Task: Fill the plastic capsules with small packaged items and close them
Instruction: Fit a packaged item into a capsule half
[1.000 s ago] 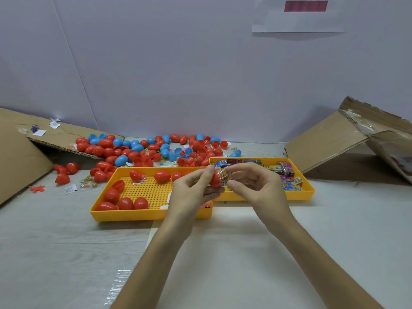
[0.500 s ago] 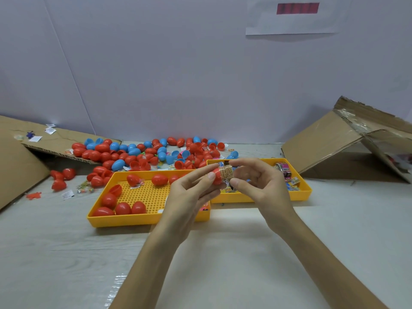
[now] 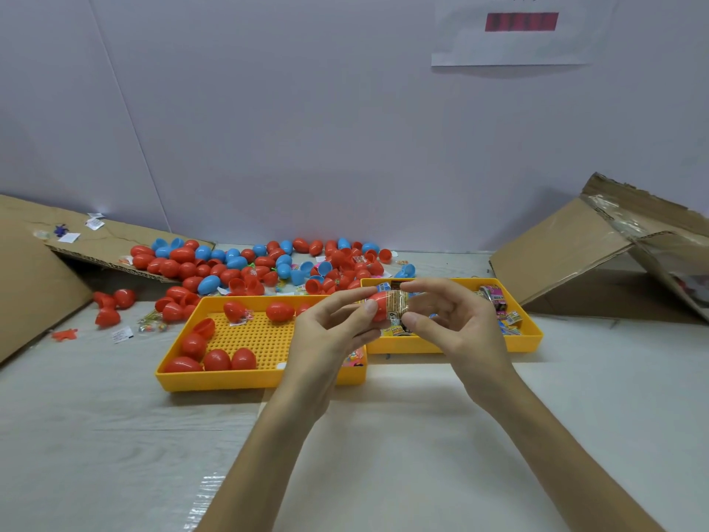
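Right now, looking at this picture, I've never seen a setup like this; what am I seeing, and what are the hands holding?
No machine here: a person wears a camera on the head, so you look down along their arms. The left hand pinches a red capsule half; the right hand pinches a small packet at its open end. Behind them, the left yellow tray holds red capsules, the right yellow tray holds packets. A pile of red and blue capsules lies farther back, cardboard at the sides.

Open tabletop (image 3: 403, 435) up front. Blocked beyond by 2 yellow trays (image 3: 245, 380), capsule pile (image 3: 230, 266) behind, cardboard flaps (image 3: 556, 259) at both sides.
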Demonstrator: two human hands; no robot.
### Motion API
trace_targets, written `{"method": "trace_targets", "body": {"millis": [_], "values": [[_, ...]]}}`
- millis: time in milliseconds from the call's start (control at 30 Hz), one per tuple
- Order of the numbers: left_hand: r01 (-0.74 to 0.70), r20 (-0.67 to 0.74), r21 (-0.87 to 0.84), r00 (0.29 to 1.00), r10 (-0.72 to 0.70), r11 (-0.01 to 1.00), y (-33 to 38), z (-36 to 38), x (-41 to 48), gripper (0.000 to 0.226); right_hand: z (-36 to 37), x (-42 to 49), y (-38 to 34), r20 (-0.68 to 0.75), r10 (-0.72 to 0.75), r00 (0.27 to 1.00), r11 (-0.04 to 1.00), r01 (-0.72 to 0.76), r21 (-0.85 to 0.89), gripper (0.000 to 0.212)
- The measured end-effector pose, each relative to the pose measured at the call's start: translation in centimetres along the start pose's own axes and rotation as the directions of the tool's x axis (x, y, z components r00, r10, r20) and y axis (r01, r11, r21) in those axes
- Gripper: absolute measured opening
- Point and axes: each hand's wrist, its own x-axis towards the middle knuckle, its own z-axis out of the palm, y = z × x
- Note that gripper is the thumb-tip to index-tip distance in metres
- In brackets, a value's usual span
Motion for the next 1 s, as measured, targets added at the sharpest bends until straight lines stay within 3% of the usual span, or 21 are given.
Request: {"method": "trace_targets", "body": {"millis": [400,867,1000], "values": [[0.034,0.093,0.027,0.995,-0.036,0.999,0.30,0.30,-0.20,0.028,-0.19,0.11,0.02,-0.013,0.018,1.000,1.000,-0.018,-0.001,0.031],[0.040,0.111,0.073,0.993,-0.048,0.997,0.35,0.35,-0.32,0.032,0.01,0.04,0.12,-0.014,0.002,1.000,1.000,-0.002,-0.016,0.033],[0.020,0.089,0.149,0.995,-0.033,0.989,0.46,0.29,-0.42,0.024,-0.05,0.03,0.13,-0.016,0.007,1.000,1.000,-0.007,-0.010,0.033]]}}
